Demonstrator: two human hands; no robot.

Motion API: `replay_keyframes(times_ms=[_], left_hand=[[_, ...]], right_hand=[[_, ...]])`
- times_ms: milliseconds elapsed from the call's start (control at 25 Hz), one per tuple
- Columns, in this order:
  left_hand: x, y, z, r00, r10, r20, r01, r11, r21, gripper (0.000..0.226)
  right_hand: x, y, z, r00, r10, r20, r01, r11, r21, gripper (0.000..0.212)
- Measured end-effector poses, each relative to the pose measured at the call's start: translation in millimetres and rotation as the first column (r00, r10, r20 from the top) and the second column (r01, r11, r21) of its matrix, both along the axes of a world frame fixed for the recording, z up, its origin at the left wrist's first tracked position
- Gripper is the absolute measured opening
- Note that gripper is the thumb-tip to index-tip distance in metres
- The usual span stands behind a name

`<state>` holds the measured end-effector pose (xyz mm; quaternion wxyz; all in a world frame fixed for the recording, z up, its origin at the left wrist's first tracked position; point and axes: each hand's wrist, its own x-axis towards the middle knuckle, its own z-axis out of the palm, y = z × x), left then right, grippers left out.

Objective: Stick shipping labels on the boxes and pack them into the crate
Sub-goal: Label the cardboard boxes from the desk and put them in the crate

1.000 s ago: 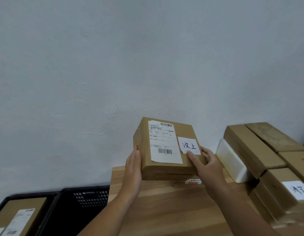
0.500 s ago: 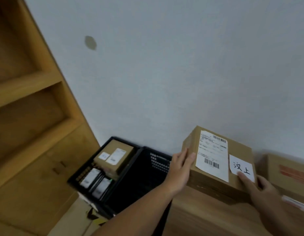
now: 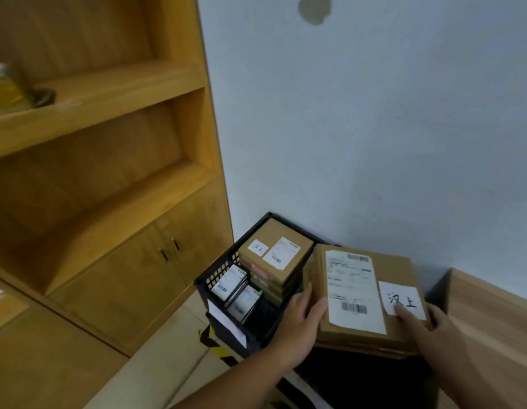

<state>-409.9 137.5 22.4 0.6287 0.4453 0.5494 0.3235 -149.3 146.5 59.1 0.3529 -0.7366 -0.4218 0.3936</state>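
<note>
Brown labelled cardboard box [image 3: 395, 267] is held above the black plastic crate [image 3: 201, 283], off the wooden table's [image 3: 492, 320] left edge, clasped in the grip of left hand [image 3: 300, 323] and right hand [image 3: 427, 335]. Lowered crooked, it could be caught on the stacked boxes [image 3: 274, 252].

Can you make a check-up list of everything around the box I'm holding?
Surface: wooden table edge at right.
Job's things: held box, with shipping label and handwritten tag, over the dark space beside the black crate; labelled boxes already inside the crate.
Clutter: small labelled packets standing in the crate's front.
Hands: left hand holds the box's left edge; right hand holds its right corner, finger on the tag.
Cables: nothing seen.
Surroundings: wooden shelf unit at left, pale wall, yellow-black floor tape.
</note>
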Motion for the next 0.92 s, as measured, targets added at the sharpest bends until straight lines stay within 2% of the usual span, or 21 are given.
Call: replay_keyframes(times_ms=[200,320,480,600,760,920], left_hand=[[-89,-7,-31,0.995,0.098,0.013,-0.095,0.986,-0.140,0.071],[-103,1,-45,0.985,0.153,0.075,-0.133,0.965,-0.226,0.041],[-115,20,-62,0.970,0.227,0.089,-0.180,0.912,-0.369,0.048],[-123,43,-94,0.917,0.380,0.119,-0.263,0.803,-0.535,0.039],[-132,75,-145,0.841,0.538,0.052,-0.360,0.628,-0.690,0.041],[-142,97,-187,0.809,0.585,-0.049,-0.408,0.500,-0.764,0.048]], right_hand=[[-83,15,-10,0.992,0.124,0.034,-0.123,0.992,-0.028,0.047],[-98,44,-18,0.976,0.214,0.043,-0.212,0.976,-0.050,0.050],[-112,100,-41,0.910,0.413,0.031,-0.410,0.908,-0.083,0.050],[-133,150,-75,0.825,0.564,0.041,-0.557,0.823,-0.107,0.055],[-173,201,-144,0.734,0.676,0.069,-0.663,0.735,-0.145,0.062],[-209,209,-208,0.726,0.678,0.114,-0.657,0.733,-0.176,0.059]])
